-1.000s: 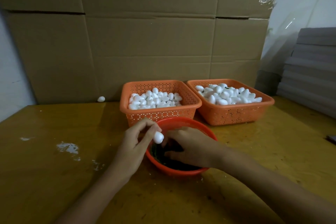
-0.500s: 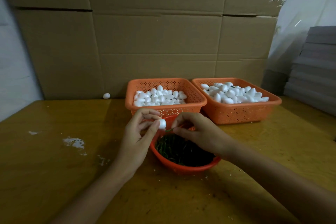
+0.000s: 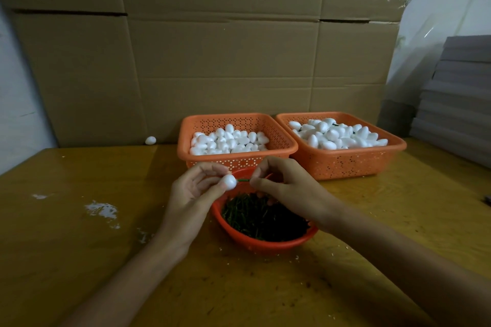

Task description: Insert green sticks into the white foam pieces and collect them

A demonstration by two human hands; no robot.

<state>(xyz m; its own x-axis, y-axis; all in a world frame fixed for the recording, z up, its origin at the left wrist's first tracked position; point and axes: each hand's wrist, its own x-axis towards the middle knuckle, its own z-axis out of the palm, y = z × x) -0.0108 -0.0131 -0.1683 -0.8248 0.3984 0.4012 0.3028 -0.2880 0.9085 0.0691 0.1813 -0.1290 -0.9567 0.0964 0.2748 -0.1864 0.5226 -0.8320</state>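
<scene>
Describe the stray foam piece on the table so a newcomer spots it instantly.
Find the cardboard wall behind the yellow table. Follow its bottom edge leftward from the left orange basket. The lone white foam piece sits there where table meets cardboard, the only one outside a basket or a hand.

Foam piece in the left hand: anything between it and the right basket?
Only the right hand, which pinches the stick at the foam piece that the left hand holds. Nothing else visible lies on that line, and the right basket is open on top.
</scene>
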